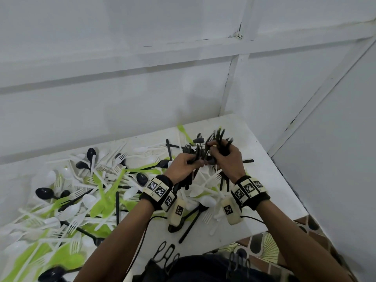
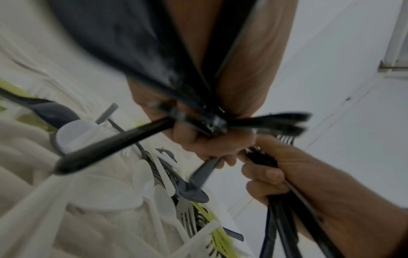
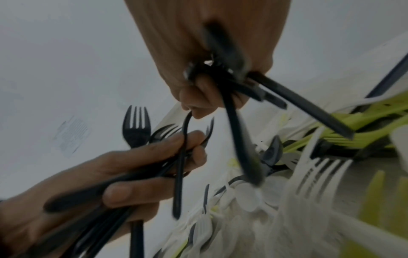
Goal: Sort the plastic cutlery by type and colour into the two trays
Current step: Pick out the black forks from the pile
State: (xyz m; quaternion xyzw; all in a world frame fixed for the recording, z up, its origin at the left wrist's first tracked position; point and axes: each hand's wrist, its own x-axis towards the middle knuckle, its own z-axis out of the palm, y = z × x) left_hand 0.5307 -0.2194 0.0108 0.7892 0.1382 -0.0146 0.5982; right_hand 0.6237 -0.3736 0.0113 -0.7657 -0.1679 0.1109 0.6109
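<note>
Main risk as we see it: both hands are stuffed with black cutlery at once, so a piece could slip out and fall back into the mixed pile (image 1: 85, 200) of white, green and black pieces on the white table (image 1: 262, 159), where it would need picking again. Cause would be the loose fan in the right hand (image 1: 225, 157), whose black pieces (image 1: 218, 137) stick out at crossed angles rather than lying flat together, so the bundle looks hard to pinch evenly. Second risk: a black spoon hidden among the forks, since the right wrist view shows a rounded handle dangling below the fist and blur stops us telling its type. Neither tray shows in any view, so we cannot tell where these bundles should go. Pose: both forearms reach forward over the near edge of the table, fists meeting above the far right part of the pile, knuckles almost touching. The left hand (image 1: 186, 163) has fingers curled tight round a bunch of black forks (image 3: 137, 129), tines pointing away and up, handles hanging below the palm. The right hand's fingers are clamped on its own bunch, thumb pressed over the top. Wrist bands with printed markers sit on both wrists.
</note>
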